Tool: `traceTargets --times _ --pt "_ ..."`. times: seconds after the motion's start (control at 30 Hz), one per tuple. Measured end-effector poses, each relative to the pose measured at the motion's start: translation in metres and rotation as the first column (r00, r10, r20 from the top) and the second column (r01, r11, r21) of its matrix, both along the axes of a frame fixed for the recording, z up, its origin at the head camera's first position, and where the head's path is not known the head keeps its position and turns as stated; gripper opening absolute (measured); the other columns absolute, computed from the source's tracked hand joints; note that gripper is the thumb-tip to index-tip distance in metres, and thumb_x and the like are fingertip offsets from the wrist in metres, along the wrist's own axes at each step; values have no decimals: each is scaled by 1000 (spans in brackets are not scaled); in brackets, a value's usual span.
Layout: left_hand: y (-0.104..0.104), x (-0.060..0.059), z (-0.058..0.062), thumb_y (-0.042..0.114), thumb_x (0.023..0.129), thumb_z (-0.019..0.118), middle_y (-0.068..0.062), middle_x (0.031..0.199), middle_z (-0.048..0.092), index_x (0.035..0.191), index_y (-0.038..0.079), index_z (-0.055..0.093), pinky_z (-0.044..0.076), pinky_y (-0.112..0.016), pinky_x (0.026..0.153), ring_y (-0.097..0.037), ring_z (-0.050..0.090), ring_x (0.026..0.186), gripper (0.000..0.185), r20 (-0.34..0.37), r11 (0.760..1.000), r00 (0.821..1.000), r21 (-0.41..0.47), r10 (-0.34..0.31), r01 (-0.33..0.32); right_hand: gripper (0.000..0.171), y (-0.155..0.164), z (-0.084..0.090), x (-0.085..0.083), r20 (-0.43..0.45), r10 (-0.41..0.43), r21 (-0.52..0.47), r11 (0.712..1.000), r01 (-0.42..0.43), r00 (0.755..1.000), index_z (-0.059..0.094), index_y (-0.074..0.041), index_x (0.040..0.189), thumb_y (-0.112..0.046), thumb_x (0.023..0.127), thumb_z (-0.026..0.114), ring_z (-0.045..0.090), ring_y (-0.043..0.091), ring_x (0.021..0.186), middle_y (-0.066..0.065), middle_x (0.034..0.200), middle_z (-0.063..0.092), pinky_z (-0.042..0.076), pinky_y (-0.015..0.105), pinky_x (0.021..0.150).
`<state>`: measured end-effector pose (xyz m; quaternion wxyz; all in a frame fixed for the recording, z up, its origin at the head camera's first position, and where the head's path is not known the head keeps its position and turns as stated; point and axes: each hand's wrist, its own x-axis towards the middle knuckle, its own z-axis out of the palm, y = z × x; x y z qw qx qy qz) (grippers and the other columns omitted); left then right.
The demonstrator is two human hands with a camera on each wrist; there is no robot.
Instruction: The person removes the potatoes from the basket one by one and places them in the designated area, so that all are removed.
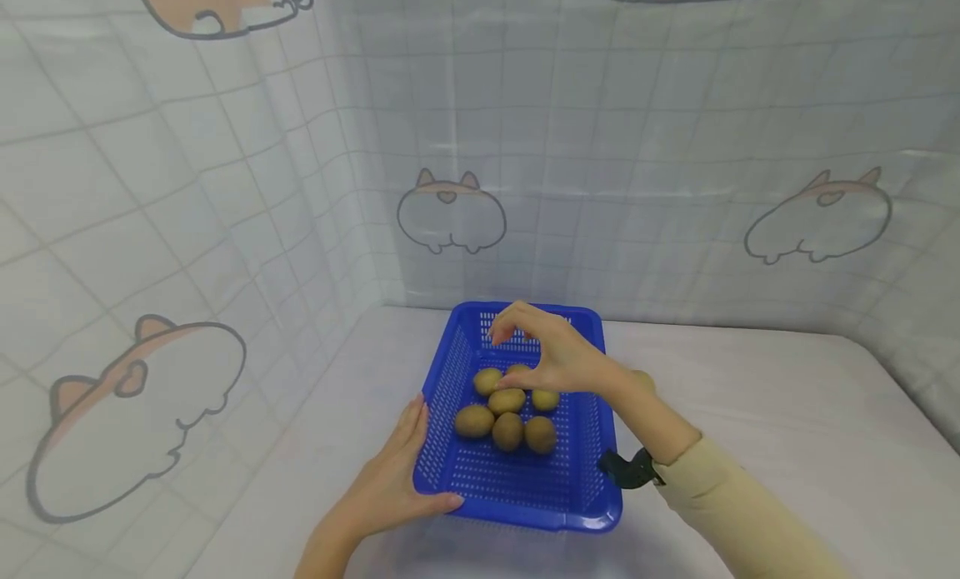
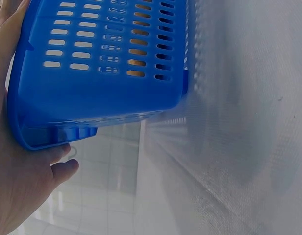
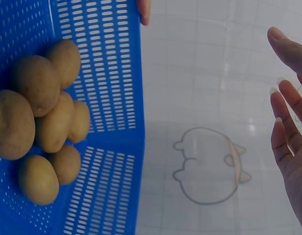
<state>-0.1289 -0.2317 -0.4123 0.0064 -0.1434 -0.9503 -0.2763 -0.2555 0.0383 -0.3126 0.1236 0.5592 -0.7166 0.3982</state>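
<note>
A blue slotted plastic basket [image 1: 540,519] stands on the white table and holds several brown oval fruits [image 1: 507,429] piled at its middle. My left hand [image 1: 416,471] grips its near left corner, thumb over the front rim and fingers along the left wall. In the left wrist view that hand [image 2: 23,186] cups the rim of the basket [image 2: 92,98]. My right hand [image 1: 504,358] hovers just above the fruits, fingers loosely arched and holding nothing. The right wrist view looks down on the fruits [image 3: 38,117], with the straight fingers [image 3: 288,132] clear of the basket [image 3: 112,88].
A white cloth with a grid and cartoon animal prints [image 1: 450,212] covers the table and hangs as walls behind and to the left. A brownish round shape [image 1: 643,381] shows behind my right wrist, beside the basket. Bare table [image 1: 787,412] stretches to the right.
</note>
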Motion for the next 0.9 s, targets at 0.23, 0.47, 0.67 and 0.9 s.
traceTargets --times 0.23,0.47,0.67,0.9 --pt "1 1 0 67 69 73 -7 160 -7 153 1 5 24 -54 111 -25 1 146 126 38 1000 999 3 2 -2 44 -8 -4 0 25 -7 1 1000 7 1000 58 -12 104 -12 71 86 55 12 95 -2 103 58 49 31 83" --pt "-1 2 0 69 69 71 -7 160 -7 152 1 4 23 -51 112 -24 0 146 127 41 1000 999 -11 1 0 44 -14 -5 0 19 -9 8 1000 8 1000 58 -12 104 -19 71 87 54 13 92 -1 99 58 48 29 79" --pt "-1 3 1 68 69 72 -8 160 -7 152 0 5 25 -54 110 -26 1 146 127 36 1000 999 -5 6 -6 43 -17 -4 0 11 0 0 1000 0 1000 58 -11 102 -20 72 86 54 13 90 -2 98 57 48 29 76" --pt "1 1 2 69 69 72 -5 160 -9 153 3 3 24 -52 111 -24 2 145 127 52 1000 999 -3 4 -4 44 -21 -8 -2 24 -1 26 1000 0 1000 58 -11 104 -15 71 87 53 11 90 -1 96 58 49 28 78"
